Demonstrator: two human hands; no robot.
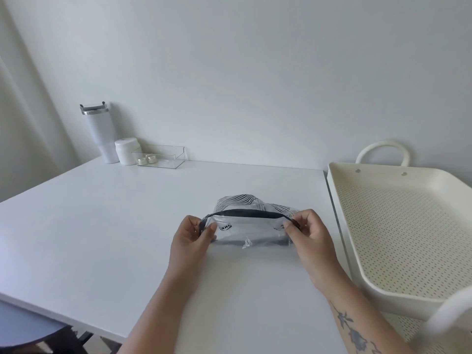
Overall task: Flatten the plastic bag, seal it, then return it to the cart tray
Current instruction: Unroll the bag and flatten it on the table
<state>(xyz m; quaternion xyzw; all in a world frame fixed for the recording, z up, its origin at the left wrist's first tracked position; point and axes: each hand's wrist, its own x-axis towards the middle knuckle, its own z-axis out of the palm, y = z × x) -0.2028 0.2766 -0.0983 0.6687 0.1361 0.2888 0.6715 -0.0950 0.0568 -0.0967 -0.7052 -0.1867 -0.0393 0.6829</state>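
Fingers (210, 229) of the left hand (190, 238) pinch the left end of the plastic bag (249, 226) at its dark zip strip (245, 213); right hand (310, 232) does the same at the right end, thumb & forefinger clamped on the strip. Both hands are grasping the bag, neither released.

Head view, the only one: the bag sits on the worktop (115, 226), w/ the cart tray (408, 226) well off to its right, across the worktop edge. The bag's mouth is pulled into a wide arc, near lip lying toward the person, far lip w/ the dark strip raised. Probably held end-to-end like this to stretch the mouth taut so the two lips line up before pressing shut. The striped back part bulges up behind the strip, so I'd judge flattening isn't finished & air is still inside. Seal not yet closed, as the lips are apart.

Tray looks bare on its perforated floor, and it's close on the right-hand side of the bag, so returning the bag should be a short reach.

Far left of the bag, by the wall: a white tumbler (101, 134), a white jar (126, 150) & a clear box (159, 157), all well apart from it & not in the way.
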